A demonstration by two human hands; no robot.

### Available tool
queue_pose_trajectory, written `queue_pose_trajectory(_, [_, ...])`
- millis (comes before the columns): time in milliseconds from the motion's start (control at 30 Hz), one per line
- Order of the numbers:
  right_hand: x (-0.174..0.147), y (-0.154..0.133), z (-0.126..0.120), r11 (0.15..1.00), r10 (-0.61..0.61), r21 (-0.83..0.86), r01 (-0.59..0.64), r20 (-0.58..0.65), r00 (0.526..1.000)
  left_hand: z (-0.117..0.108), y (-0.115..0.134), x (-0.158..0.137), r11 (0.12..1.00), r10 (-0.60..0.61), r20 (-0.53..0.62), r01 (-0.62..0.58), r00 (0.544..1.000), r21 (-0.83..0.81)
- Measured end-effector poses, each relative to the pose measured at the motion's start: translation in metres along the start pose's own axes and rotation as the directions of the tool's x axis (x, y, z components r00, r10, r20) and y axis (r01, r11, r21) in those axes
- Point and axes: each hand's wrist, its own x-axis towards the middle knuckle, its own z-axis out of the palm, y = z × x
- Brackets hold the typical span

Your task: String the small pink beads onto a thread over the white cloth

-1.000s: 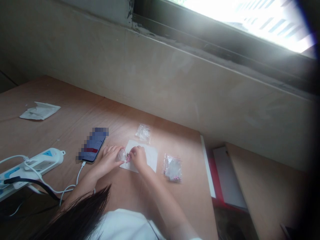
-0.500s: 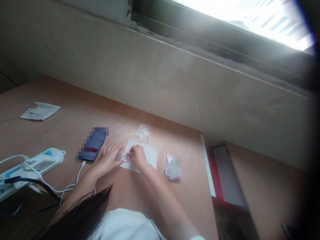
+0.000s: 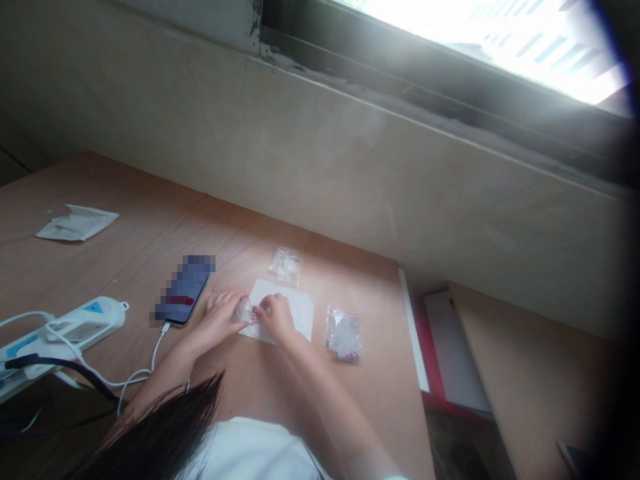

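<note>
My left hand (image 3: 220, 316) is closed around a small clear plastic bag (image 3: 244, 311), with its mouth facing right. Several pink beads (image 3: 255, 317) lie at that mouth, over a white sheet of paper (image 3: 300, 312). My right hand (image 3: 277, 316) is at the beads from the right, thumb and fingers pinched together; whatever is between the fingertips is too small to make out. Right of the paper lie clear bags (image 3: 343, 335) with pink beads inside the lower corner. Behind the paper rests a stack of clear bags (image 3: 285, 265).
A phone (image 3: 185, 290) on a charging cable lies left of my left hand. A white power strip (image 3: 65, 340) with cords sits at the left edge. Farther back is a crumpled white packet (image 3: 77, 223). The wooden table (image 3: 385, 387) ends at the right, by a red-edged item (image 3: 440, 360).
My right hand has shifted slightly at the beads, its fingers a little lower. My left hand keeps its hold on the bag. The whole view has moved a touch.
</note>
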Motion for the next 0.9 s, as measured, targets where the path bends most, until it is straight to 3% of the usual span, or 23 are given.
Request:
queue_pose_trajectory(233, [0.000,-0.002,0.000,0.998,0.007,-0.061,-0.006,0.018,1.000,-0.003,0.000,-0.001,1.000,-0.008,0.006,0.008,1.000,0.011])
queue_pose_trajectory(433, [-0.007,-0.014,-0.008,0.987,-0.095,0.126,0.101,-0.051,0.994,-0.002,0.006,-0.001,1.000,0.005,-0.003,-0.005,1.000,0.016])
queue_pose_trajectory(633, [-0.011,-0.013,0.001,0.996,0.059,-0.057,-0.063,-0.080,0.995,-0.005,0.005,-0.002,1.000,0.016,0.015,-0.017,1.000,0.023])
queue_pose_trajectory(900, [-0.007,-0.014,0.006,0.989,0.080,-0.124,-0.084,-0.032,0.996,-0.005,0.002,-0.003,1.000,-0.009,0.024,0.009,1.000,0.012])
